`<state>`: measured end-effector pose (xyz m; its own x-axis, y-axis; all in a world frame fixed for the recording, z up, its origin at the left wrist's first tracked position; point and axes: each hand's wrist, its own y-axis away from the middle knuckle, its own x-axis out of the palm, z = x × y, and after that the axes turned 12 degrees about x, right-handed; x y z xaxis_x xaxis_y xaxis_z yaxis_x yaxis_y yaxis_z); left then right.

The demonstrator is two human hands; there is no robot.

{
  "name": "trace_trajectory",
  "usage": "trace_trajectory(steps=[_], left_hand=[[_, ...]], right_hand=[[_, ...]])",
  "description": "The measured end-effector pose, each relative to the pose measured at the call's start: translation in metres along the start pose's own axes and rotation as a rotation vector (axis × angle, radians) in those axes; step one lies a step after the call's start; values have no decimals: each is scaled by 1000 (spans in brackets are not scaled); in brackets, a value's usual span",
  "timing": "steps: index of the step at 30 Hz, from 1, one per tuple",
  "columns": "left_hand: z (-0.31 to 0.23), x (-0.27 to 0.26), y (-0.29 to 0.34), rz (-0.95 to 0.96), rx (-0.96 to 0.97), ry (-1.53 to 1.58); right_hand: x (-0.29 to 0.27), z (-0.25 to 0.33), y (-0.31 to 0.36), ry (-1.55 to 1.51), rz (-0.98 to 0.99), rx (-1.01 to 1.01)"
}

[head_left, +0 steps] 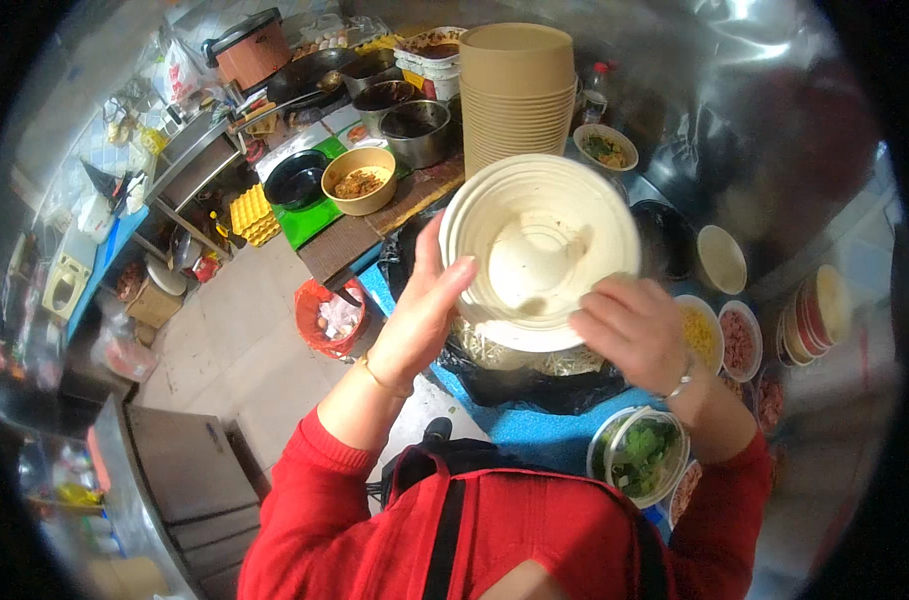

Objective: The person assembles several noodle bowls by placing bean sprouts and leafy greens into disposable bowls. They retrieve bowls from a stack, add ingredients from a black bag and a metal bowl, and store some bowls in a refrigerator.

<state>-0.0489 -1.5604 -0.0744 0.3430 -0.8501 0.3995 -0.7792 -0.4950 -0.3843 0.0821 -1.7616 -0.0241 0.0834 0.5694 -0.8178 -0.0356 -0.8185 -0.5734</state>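
A pale cream disposable bowl (535,255) is held up in front of me, its hollow side facing me. Several rim lines show along its left edge, so it could be more than one nested together. My left hand (430,295) grips its left side, thumb over the rim. At the lower right, my right hand (635,330) has its fingers bent against the rim. Just behind stands a tall stack of tan paper bowls (518,100). Beneath my hands, a black plastic bag (535,385) holds pale shredded food, partly hidden by the bowl.
To the right are a tub of leafy greens (643,455), a yellow-filled bowl (697,332) and a pink-filled bowl (740,342). A tan bowl of food (360,182) and metal pots (415,132) stand at back left. A red waste basket (327,322) sits on the floor.
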Motion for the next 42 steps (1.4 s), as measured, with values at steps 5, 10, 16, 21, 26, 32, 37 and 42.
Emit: trace_trajectory(steps=[5,10,16,21,26,32,37,42], left_hand=[[-3,-69,14,-208,-521,359],[2,-135,63,-543,-359,142],[51,-136,74,-551,-329,395],[96,-129,61,-373,-356,346],[123,-124,56,-302,-369,431],[129,-123,49,-355,-452,444],[124,-116,46,-325,-443,435],[125,-113,46,-345,-422,442]], right_hand=[[55,25,-19,-208,-33,-6],[122,11,1,-360,75,556],[243,-31,-16,-521,734,614],[276,-26,-26,-439,782,670],[280,-23,-27,-421,785,735],[290,-25,-24,-434,772,782],[292,-25,-25,-442,761,805],[290,-25,-21,-458,735,839]])
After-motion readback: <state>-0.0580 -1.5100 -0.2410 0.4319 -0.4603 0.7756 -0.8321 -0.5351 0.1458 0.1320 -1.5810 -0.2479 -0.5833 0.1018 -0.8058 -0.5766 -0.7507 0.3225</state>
